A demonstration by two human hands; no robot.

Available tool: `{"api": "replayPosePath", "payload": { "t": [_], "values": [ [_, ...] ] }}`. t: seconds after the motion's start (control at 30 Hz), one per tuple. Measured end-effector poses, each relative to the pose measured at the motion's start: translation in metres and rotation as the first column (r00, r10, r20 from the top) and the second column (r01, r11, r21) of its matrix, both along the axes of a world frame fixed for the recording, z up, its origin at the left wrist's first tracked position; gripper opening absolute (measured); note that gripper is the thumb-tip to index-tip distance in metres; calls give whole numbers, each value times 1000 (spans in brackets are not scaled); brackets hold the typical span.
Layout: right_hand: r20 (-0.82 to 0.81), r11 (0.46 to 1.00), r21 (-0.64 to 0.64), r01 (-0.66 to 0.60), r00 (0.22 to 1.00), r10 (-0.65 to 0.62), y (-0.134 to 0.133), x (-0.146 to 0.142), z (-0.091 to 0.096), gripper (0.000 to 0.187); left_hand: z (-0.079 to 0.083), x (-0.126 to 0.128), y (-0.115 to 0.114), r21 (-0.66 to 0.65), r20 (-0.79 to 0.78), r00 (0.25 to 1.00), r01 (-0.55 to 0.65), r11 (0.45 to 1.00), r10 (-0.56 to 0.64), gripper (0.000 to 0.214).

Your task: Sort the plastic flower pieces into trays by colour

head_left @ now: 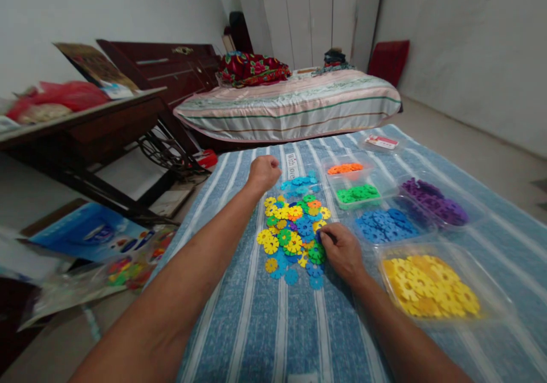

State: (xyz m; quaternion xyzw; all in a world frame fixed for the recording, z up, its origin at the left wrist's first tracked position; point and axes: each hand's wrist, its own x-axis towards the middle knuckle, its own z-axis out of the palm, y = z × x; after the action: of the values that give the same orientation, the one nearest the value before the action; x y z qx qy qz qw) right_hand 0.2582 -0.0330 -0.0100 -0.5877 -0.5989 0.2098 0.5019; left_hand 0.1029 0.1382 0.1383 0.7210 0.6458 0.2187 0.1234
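Snowflake discs (294, 235) lie heaped on the striped mat (265, 326), left of the trays (496, 292). They look light, stiff and slick; take one by its notched rim. Your right hand (344, 252) pinches one at the heap's right edge; your left hand (264, 173) is fisted at its far side.

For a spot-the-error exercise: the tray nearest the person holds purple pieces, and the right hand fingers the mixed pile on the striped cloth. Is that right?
Not quite. In the head view, the nearest tray holds yellow pieces, not purple; the purple pieces lie in a farther tray. The right hand does finger the mixed pile on the striped cloth.
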Motion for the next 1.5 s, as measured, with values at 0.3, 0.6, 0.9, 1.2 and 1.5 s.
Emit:
{"api": "replayPosePath", "payload": {
  "t": [0.3,0.6,0.9,1.2,1.5],
  "values": [
    [-4,1000,-2,-5,1000,5,0,0,-1,18,-22,3,-70,-231,-196,887,374,898,-419,14],
    [5,1000,-6,-6,1000,6,0,0,1,18,-50,6,-143,-407,-320,779,401,821,-539,15],
    [5,1000,-14,-2,1000,2,0,-1,1,19,-59,7,-163,-365,-441,641,511,778,-628,18],
    [9,1000,-22,-7,1000,7,0,-1,0,19,-53,15,-166,-418,-476,568,526,741,-672,22],
    [9,1000,-26,-10,1000,10,1,0,-1,18,-55,12,-167,-390,-458,572,559,732,-681,17]
  ]
}}
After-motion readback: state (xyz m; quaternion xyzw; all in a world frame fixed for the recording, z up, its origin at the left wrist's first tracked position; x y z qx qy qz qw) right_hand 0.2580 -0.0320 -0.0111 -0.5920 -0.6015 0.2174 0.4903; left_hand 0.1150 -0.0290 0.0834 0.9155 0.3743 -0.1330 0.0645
